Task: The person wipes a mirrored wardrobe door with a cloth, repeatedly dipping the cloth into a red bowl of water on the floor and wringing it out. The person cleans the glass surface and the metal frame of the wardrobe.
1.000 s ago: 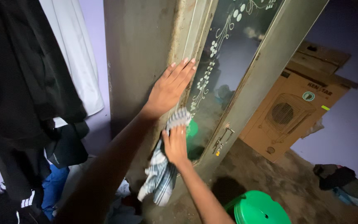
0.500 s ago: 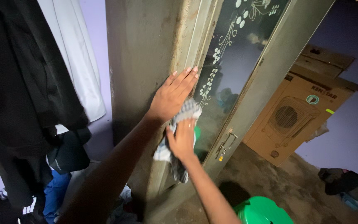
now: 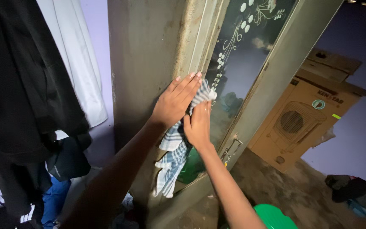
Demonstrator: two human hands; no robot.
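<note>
A tall grey metal cupboard (image 3: 149,51) fills the middle of the view. Its door has a dark mirror panel (image 3: 242,63) with a white flower pattern. My left hand (image 3: 175,101) lies flat, fingers together, against the cupboard's front edge. My right hand (image 3: 198,124) presses a blue-and-white checked cloth (image 3: 172,159) against the mirror's left side, just right of my left hand. The cloth's loose end hangs down below both hands. A metal door handle (image 3: 230,149) sits lower right of my right hand.
Dark clothes (image 3: 22,106) and a white garment (image 3: 79,63) hang at the left by a lilac wall. A brown cardboard box (image 3: 306,123) leans at the right. A green plastic stool (image 3: 274,217) stands on the dirt floor below. A dark bundle (image 3: 352,188) lies at far right.
My right hand has slid the cloth up the mirror, from below my left hand to level with its fingers. My left hand has stayed on the cupboard edge.
</note>
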